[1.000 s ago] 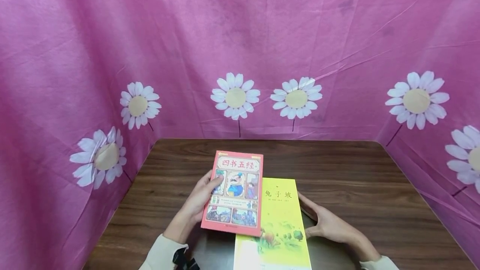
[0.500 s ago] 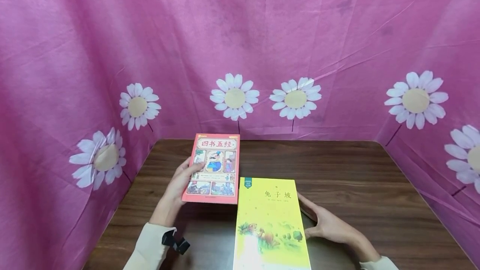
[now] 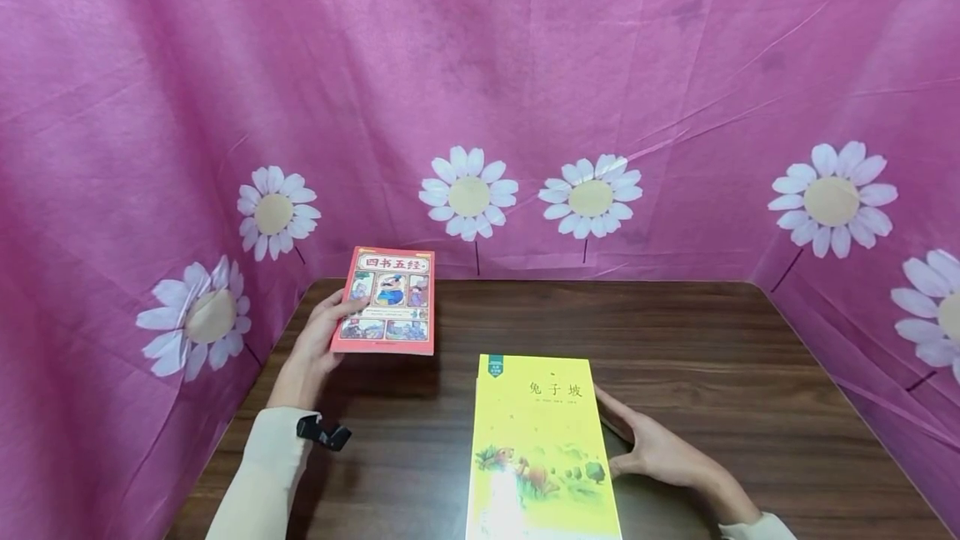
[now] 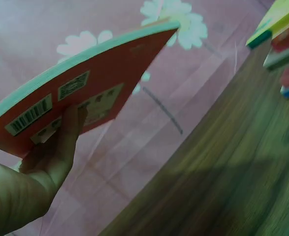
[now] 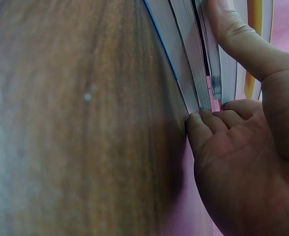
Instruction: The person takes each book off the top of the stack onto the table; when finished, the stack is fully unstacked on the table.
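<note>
My left hand [image 3: 315, 344] grips a red comic-style book [image 3: 388, 327] by its left edge, thumb on the front cover and fingers behind. In the left wrist view the red back cover [image 4: 97, 73] shows a barcode, and a dark gap separates it from the tabletop. A yellow book [image 3: 540, 432] with a rabbit scene lies on top of a stack at the front middle. My right hand [image 3: 660, 448] rests against the stack's right side. Seen from the right wrist, its fingertips and thumb touch the page edges [image 5: 186, 54] of several books.
The brown wooden table [image 3: 675, 332] ends at a pink curtain [image 3: 525, 65] printed with white daisies, which rises at the back and both sides. A black wrist strap [image 3: 324, 432] sits over the cream left sleeve [image 3: 258, 473].
The left hand has carried the red book from over the yellow book to the left and toward the back, uncovering the yellow cover. The right hand stays in place beside the stack.
</note>
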Available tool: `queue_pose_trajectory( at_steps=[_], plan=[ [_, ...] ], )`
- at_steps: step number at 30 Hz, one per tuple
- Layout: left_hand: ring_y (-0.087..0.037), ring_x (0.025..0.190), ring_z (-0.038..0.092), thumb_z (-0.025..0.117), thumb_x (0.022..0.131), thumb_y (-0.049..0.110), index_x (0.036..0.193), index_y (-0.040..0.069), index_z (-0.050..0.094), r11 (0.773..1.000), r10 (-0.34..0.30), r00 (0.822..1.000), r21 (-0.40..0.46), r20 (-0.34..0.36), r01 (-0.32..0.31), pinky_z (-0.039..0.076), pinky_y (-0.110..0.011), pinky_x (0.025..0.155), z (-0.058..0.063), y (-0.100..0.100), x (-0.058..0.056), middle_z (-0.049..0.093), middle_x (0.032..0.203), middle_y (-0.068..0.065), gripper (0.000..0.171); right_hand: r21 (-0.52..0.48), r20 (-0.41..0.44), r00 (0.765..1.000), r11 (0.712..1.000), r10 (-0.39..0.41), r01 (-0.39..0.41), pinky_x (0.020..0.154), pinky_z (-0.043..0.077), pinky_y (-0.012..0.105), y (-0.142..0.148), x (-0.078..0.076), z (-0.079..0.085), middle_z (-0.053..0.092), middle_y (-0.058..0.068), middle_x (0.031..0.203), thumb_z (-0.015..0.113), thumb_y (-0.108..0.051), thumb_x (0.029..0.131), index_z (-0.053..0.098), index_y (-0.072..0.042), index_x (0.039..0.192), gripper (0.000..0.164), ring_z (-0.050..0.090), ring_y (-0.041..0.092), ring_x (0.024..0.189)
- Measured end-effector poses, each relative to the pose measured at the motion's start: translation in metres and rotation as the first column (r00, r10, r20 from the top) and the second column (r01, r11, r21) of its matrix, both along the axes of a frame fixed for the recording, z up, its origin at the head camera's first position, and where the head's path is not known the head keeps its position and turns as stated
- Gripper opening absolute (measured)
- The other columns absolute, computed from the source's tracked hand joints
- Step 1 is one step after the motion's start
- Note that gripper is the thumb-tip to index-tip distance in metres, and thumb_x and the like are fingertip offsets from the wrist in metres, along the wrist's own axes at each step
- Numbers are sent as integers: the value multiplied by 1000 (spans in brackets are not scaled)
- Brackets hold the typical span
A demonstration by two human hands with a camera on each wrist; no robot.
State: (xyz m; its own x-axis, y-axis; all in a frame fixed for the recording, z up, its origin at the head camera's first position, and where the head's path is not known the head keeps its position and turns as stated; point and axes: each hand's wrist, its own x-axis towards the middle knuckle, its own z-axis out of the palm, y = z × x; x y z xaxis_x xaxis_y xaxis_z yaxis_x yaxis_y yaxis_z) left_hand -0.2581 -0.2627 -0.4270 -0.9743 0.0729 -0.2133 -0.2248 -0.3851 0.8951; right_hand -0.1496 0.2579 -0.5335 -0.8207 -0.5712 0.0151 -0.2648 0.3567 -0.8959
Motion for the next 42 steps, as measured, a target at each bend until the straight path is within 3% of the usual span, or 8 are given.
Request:
queue_pose_trajectory(
  at_steps=[12,18,27,32,35,37,39,42],
  plan=[
    [-12,83,77,56,111,12,161,12,30,999,18,994,-46,108,-13,67,-28,72,-12,-42,-32,76,94,1,56,7,3,1000,1000,-17,17,115,18,2,0,0,-2,13,24,177,94,-35,77,15,-5,171,126,16,-19,148],
    [-11,81,76,53,112,15,169,9,18,991,-13,991,-131,135,31,66,-28,70,-22,-57,-41,76,91,3,66,30,-14,999,999,-30,30,115,18,3,-1,1,-1,17,23,176,94,-35,78,17,-5,171,124,18,-19,147],
    [-9,78,75,52,112,13,169,3,17,971,-6,986,-233,169,46,66,-28,70,-46,-71,-53,75,87,4,68,35,-22,999,999,-30,31,114,18,2,-1,1,0,18,26,176,93,-39,79,17,-2,170,124,18,-19,146],
    [-7,75,72,55,111,13,169,2,21,939,45,976,-344,211,31,65,-27,69,-59,-77,-57,73,83,7,68,55,-39,998,997,-48,50,115,18,3,-1,2,-1,20,26,175,94,-40,78,19,-1,169,124,17,-20,146],
    [-7,74,70,56,110,14,168,1,25,890,91,971,-455,222,21,64,-26,68,-64,-79,-60,71,84,7,67,55,-39,998,997,-48,50,116,18,4,-1,1,-1,21,26,175,94,-38,77,19,-1,169,124,18,-18,146],
    [-7,75,69,57,109,14,165,-3,29,826,114,974,-564,197,17,63,-25,68,-67,-79,-61,70,89,3,65,44,-24,999,998,-40,41,115,18,4,-1,1,-1,19,26,175,94,-35,78,19,0,169,124,18,-18,146],
    [-10,79,68,60,107,15,160,-8,36,721,136,981,-693,139,-2,61,-25,68,-69,-77,-62,72,99,-7,63,33,-7,999,999,-31,31,115,19,3,-1,1,-1,18,27,175,94,-33,78,17,1,169,124,19,-19,146],
    [-22,90,67,64,103,18,151,-13,46,520,163,986,-853,36,-55,58,-32,77,-70,-74,-62,69,118,-25,60,26,7,1000,999,-27,27,114,20,2,-1,0,0,17,26,176,94,-32,79,16,0,169,124,19,-20,146]
  ],
)
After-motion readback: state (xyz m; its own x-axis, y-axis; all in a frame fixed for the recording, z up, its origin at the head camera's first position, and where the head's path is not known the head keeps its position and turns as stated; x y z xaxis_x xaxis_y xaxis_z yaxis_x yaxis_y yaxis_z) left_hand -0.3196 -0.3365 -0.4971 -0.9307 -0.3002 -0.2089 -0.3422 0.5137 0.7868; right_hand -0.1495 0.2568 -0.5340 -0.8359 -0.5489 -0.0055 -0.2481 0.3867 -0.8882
